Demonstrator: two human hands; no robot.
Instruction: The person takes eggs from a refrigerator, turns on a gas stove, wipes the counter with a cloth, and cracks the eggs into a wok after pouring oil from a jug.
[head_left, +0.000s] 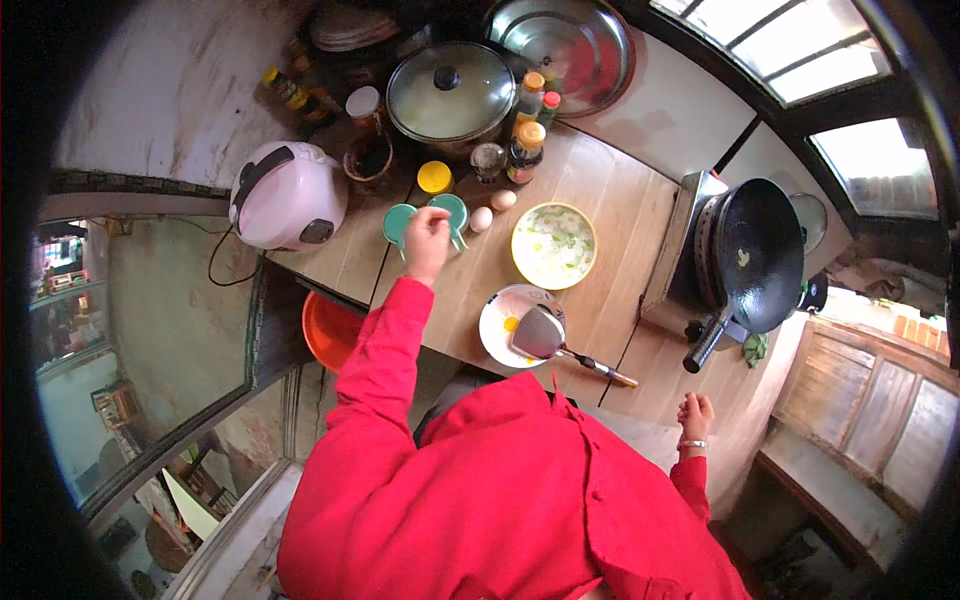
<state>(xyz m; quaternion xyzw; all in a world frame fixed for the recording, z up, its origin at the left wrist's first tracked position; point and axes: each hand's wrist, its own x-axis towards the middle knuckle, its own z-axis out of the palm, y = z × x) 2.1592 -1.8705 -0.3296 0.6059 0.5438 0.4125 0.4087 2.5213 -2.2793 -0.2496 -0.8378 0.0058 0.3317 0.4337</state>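
My left hand is over two containers with green lids, its fingertips bunched at the near edge of the right green lid. Whether they grip it is hidden. The left green lid lies just beside the hand. Two eggs, a near egg and a far egg, rest to the right of the lids. My right hand, a bracelet on its wrist, hangs by the table's near right side with fingers curled and nothing seen in it. In front of me, a metal spatula lies across a white dish.
A floral-patterned bowl stands mid-table. On the right, a black wok sits on a gas stove, its handle pointing towards me. A lidded pot, seasoning bottles and a yellow-lidded jar stand behind; a rice cooker is left.
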